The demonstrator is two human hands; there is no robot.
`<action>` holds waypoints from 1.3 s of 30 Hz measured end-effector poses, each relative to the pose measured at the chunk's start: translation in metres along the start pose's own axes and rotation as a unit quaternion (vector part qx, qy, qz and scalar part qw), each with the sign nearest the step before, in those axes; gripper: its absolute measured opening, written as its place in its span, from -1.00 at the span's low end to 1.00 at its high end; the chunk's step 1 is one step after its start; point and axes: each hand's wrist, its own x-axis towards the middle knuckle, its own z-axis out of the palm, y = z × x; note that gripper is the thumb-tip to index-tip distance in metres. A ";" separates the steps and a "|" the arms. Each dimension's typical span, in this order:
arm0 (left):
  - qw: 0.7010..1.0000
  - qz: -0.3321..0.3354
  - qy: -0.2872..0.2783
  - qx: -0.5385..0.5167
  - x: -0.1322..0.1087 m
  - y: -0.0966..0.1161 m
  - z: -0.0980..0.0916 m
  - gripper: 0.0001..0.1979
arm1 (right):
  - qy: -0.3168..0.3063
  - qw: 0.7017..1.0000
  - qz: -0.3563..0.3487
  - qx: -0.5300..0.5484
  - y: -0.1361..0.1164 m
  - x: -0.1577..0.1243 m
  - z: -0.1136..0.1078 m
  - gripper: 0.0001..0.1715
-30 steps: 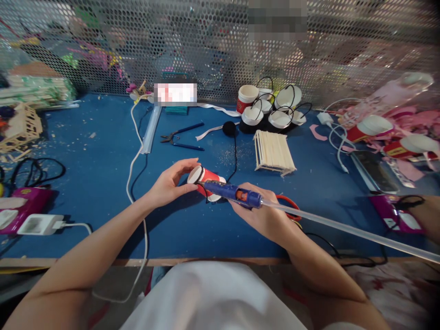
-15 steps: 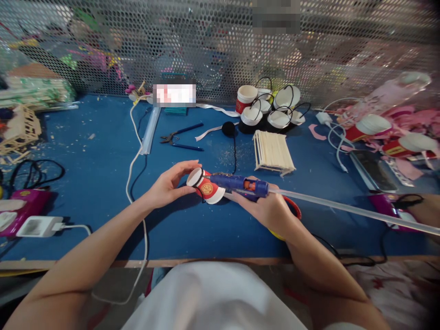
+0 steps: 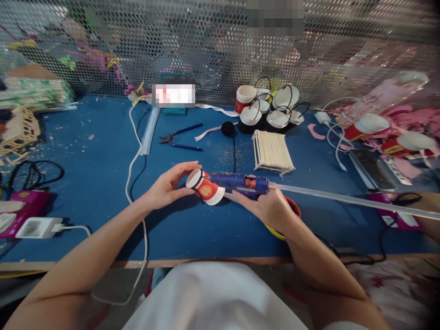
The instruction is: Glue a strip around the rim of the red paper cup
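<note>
My left hand [image 3: 172, 184] grips a red and white paper cup [image 3: 207, 190] from the left, thumb below and fingers above. The cup is tilted on its side, with black cord around it near its left end. In my right hand [image 3: 271, 206] is a blue glue gun [image 3: 239, 184], a long clear glue stick [image 3: 343, 197] jutting from its back. The gun's nozzle is at the cup's upper side by the cord; whether it touches I cannot tell. Under my right wrist lies a ring-shaped thing with red and yellow edges [image 3: 294, 207], partly hidden.
Pliers [image 3: 182, 140], a black yarn ball [image 3: 228, 129] and a wooden stick frame [image 3: 273, 151] lie beyond my hands. Several cups with black cord [image 3: 250, 117] stand near the mesh wall. A white cable [image 3: 129, 183] crosses at left. Someone's arm [image 3: 428, 211] shows at the right edge.
My hands, the cup and the glue gun hold almost the same place. The rear of the glue stick has risen slightly.
</note>
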 end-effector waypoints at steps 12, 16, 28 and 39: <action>1.000 -0.004 -0.010 0.001 -0.001 0.004 0.000 -0.40 | -0.014 0.999 -0.027 -0.022 0.005 0.003 -0.002 -0.78; 1.000 -0.003 -0.008 0.005 -0.001 0.004 0.000 -0.40 | 0.004 1.000 -0.001 0.008 0.006 0.004 0.003 -0.83; 1.000 -0.002 -0.004 0.004 -0.001 0.003 -0.001 -0.39 | -0.001 0.999 0.029 0.031 0.001 0.003 0.002 -0.89; 1.000 -0.009 0.026 0.013 -0.001 -0.004 0.000 -0.33 | -0.012 0.994 0.060 0.090 -0.005 -0.003 0.000 -0.80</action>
